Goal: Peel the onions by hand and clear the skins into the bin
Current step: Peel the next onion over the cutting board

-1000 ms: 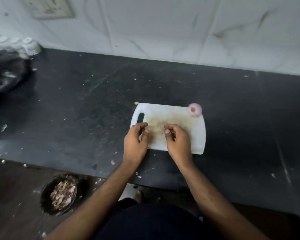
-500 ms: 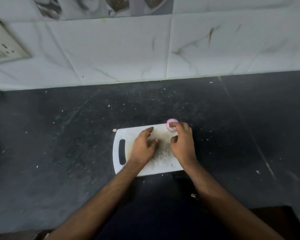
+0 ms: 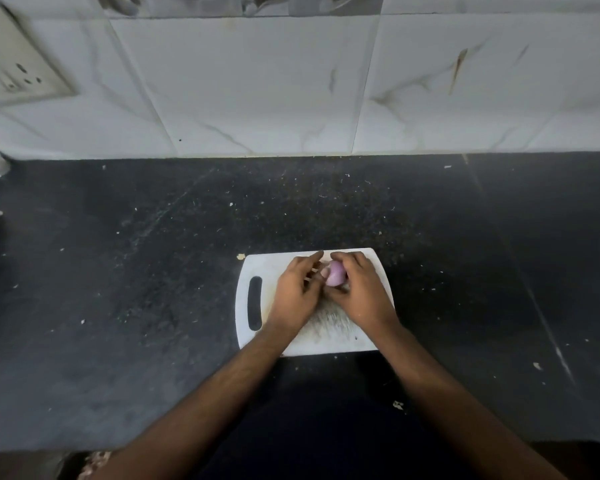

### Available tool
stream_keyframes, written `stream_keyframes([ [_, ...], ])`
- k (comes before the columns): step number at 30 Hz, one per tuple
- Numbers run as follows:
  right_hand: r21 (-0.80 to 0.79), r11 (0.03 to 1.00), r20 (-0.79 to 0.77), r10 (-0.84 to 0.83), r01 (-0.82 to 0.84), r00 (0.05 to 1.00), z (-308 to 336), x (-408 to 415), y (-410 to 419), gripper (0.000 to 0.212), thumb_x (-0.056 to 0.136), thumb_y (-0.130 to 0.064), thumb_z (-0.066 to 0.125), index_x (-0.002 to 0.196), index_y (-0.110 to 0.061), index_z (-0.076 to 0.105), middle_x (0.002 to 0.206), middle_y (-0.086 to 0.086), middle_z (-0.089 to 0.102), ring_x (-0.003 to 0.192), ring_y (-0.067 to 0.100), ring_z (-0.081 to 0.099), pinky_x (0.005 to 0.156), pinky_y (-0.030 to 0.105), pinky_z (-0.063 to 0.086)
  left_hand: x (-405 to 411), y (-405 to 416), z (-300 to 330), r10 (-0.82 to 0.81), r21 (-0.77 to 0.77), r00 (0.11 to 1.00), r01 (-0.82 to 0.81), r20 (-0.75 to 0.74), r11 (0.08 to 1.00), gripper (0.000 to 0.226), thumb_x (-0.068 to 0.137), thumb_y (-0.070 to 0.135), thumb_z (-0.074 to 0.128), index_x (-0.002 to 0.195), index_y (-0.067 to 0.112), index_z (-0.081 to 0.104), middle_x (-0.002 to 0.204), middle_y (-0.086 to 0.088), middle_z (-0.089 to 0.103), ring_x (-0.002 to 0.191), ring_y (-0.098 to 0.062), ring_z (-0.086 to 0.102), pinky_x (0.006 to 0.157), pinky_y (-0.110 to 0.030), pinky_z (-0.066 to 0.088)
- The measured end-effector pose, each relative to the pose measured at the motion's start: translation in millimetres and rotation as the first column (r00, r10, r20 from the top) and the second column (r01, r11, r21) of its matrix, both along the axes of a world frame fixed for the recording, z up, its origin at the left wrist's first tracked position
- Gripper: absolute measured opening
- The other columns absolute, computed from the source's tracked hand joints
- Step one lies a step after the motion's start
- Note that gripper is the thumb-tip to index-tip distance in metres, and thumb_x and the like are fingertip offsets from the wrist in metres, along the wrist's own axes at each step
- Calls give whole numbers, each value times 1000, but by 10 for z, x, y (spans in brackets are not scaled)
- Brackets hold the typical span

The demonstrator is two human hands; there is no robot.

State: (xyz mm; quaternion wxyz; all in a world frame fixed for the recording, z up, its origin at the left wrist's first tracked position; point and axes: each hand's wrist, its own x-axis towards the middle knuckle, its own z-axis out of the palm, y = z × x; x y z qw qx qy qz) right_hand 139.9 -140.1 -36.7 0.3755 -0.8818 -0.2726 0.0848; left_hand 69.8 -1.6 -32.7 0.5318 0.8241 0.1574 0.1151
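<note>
My left hand (image 3: 297, 292) & right hand (image 3: 359, 292) meet over the white cutting board (image 3: 326, 344) on the dark counter (image 3: 153, 271); both curl round a small purple onion (image 3: 336, 274), fingers pinching it btwn them.

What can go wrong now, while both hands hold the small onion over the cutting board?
The onion is small and held only by the fingers of the left hand and right hand; it may slip and roll off the cutting board. Peeled skin may fall on the dark counter, which already carries scraps, rather than reach the bin.
</note>
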Motion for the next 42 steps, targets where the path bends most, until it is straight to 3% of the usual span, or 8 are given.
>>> stream_keyframes([
  [3, 99, 995, -69, -12, 19, 998, -121, -148, -3, 59, 83, -19, 80, 136, -17, 56, 132, -6, 55, 124, 11, 50, 105, 25, 46, -27, 130, -54, -19, -41, 999, 17, -41, 999, 27, 90, 22, 77, 117, 16, 78, 101, 3, 67, 93, -1, 63, 83, -11, 48],
  [6, 149, 989, -36, 6, 0, 999, -198, -218, -69, 60, 84, -25, 82, 137, -18, 56, 133, -15, 53, 128, 5, 47, 108, 16, 39, -45, 172, -79, 23, -219, 998, -33, -51, 975, 16, 82, 14, 84, 97, 15, 83, 91, 5, 72, 92, -10, 68, 86, -22, 54],
  [10, 123, 992, -6, 2, -1, 1000, -212, -219, -74, 61, 84, -32, 81, 138, -18, 56, 136, -12, 55, 129, 6, 46, 110, 18, 35, -29, 162, -54, -22, -27, 1000, 21, -21, 999, 6, 87, 12, 78, 82, 15, 76, 87, 4, 68, 82, -7, 65, 77, -17, 51],
  [16, 84, 996, 66, 31, -36, 997, -238, -224, -77, 59, 86, -33, 78, 138, -18, 55, 138, -10, 54, 124, 12, 47, 109, 26, 38, 62, 222, 12, -95, 231, 990, 117, -104, 966, 18, 96, 16, 67, 81, 20, 59, 83, 2, 63, 75, -8, 55, 68, -7, 39],
  [24, 107, 993, 38, 47, -51, 998, -268, -180, -66, 62, 83, -29, 81, 139, -19, 55, 136, -12, 53, 126, 11, 48, 110, 30, 41, 26, 180, -44, 59, -33, 971, -68, -234, 997, 21, 104, 29, 57, 93, 14, 66, 77, 4, 68, 70, -13, 60, 69, -25, 48],
  [28, 108, 993, 48, 43, -48, 998, -293, -196, -75, 62, 84, -26, 80, 141, -18, 56, 137, -9, 53, 127, 15, 48, 110, 33, 44, -13, 215, 121, -61, 128, 983, 84, -173, 988, 11, 95, 27, 70, 95, 17, 75, 83, 7, 74, 75, -5, 66, 70, -16, 50],
  [37, -15, 996, 154, 89, -87, 984, -260, -237, -70, 62, 87, -27, 77, 143, -18, 53, 139, -4, 52, 125, 13, 43, 108, 21, 33, 68, 237, 363, -45, 381, 953, 162, -300, 910, 9, 82, 22, 72, 77, 24, 79, 75, 8, 74, 71, -11, 69, 66, -34, 60],
  [42, -28, 994, 141, 108, -105, 984, -240, -223, -70, 61, 88, -31, 75, 144, -19, 52, 139, -5, 52, 124, 13, 45, 107, 19, 29, 175, 240, 461, -118, 484, 906, 323, -407, 813, 15, 90, 15, 63, 89, 18, 78, 83, -3, 73, 75, -24, 69, 69, -40, 61],
])
